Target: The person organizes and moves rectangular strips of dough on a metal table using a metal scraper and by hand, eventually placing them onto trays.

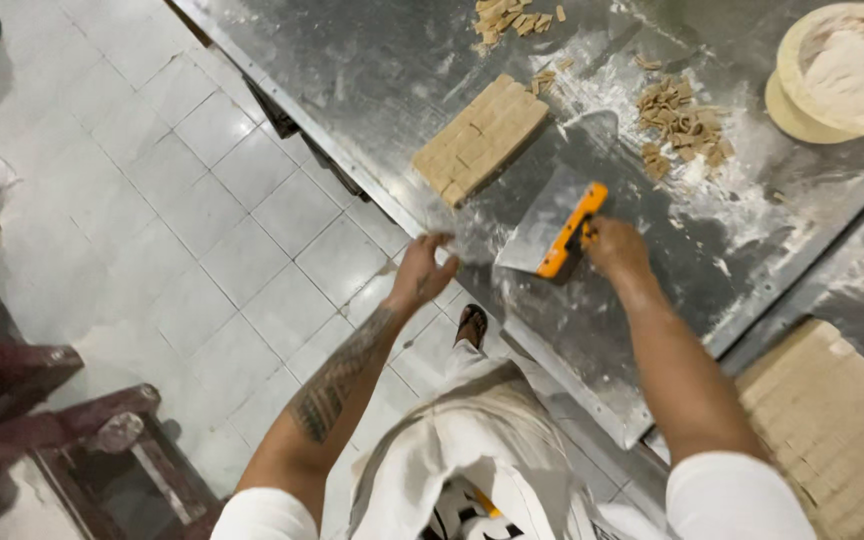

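Observation:
My right hand (613, 246) grips the orange handle of a wide metal dough scraper (549, 226), its blade resting on the floured steel table (392, 70). My left hand (424, 270) hovers at the table's near edge, fingers curled, with nothing visibly in it. Just beyond both hands lies a tan slab of dough (481, 137) scored into small rectangles. Loose cut dough pieces (682, 124) sit in flour to the right of the slab, and another heap (508, 17) lies at the far edge.
A round dish of flour (845, 68) stands at the table's far right. A second scored dough sheet (834, 420) lies at lower right. White floor tiles (182, 210) spread to the left, with dark wooden furniture (42, 430) at lower left.

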